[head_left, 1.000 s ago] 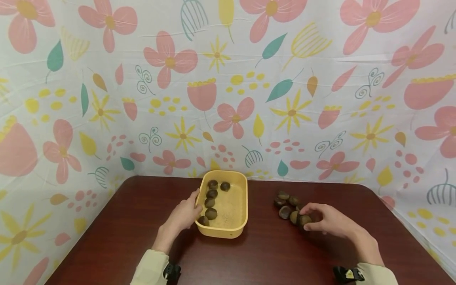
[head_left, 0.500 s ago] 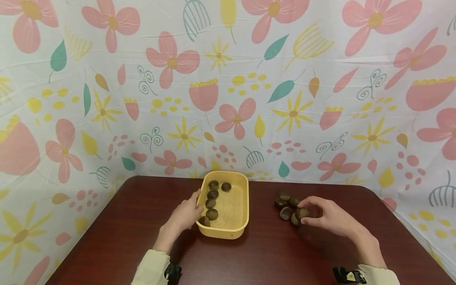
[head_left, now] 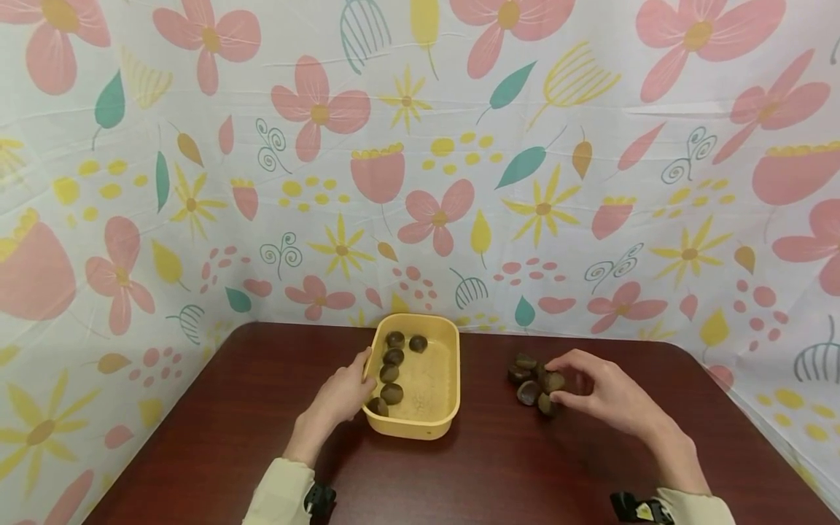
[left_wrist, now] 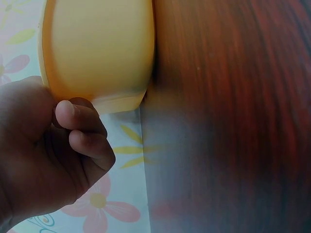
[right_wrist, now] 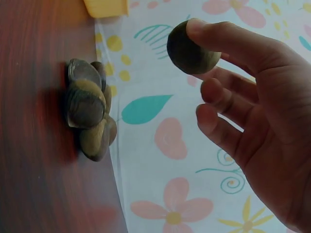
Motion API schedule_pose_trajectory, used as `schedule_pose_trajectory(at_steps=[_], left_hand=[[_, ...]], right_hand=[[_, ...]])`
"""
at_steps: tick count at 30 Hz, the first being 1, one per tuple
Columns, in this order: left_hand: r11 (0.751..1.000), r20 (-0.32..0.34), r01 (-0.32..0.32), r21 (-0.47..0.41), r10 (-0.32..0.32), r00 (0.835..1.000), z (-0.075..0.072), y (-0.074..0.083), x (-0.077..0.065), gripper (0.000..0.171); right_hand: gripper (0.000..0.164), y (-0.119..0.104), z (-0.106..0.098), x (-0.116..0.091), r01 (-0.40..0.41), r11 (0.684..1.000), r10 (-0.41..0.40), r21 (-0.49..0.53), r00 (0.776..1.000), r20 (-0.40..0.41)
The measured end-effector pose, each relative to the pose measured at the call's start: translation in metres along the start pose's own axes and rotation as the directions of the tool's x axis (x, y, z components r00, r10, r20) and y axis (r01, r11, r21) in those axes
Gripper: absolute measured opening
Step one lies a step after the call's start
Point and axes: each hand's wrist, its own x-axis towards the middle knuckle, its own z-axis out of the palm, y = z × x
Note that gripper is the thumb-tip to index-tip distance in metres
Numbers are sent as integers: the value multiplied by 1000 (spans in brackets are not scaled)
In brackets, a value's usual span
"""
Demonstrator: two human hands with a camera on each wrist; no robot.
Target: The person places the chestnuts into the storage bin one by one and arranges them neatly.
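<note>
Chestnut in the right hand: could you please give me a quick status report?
Right hand pinches one chestnut, lifted off the pile. Left hand grips the yellow tray. Path to tray unobstructed.

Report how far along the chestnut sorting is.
Done: six chestnuts already lie in the yellow tray. In hand: the right hand pinches one chestnut lifted off the table; the left hand holds the tray's edge. Left: a small pile of about four on the table.
</note>
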Motion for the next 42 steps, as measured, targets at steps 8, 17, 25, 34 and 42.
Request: schedule_pose_trajectory(at_steps=[8,17,25,34,42], left_hand=[[1000,-8,3,-1,-3,1000,-4,1,-1,64],[1000,-27,-5,9,6,1000,-6,0,-1,64],[1000,0,-26,12,26,1000,5,1,-1,64],[999,-8,-35,20,35,999,8,0,1,64],[999,-8,-38,11,38,999,2,-2,1,64]], right_hand=[[40,-9,1,5,86,996,-86,3,995,-48],[42,-17,4,11,105,994,-104,22,994,-42],[37,-15,13,7,127,990,-126,54,992,-31],[38,-26,18,27,121,991,-121,54,993,2],[34,-37,21,56,138,990,-139,30,990,38]])
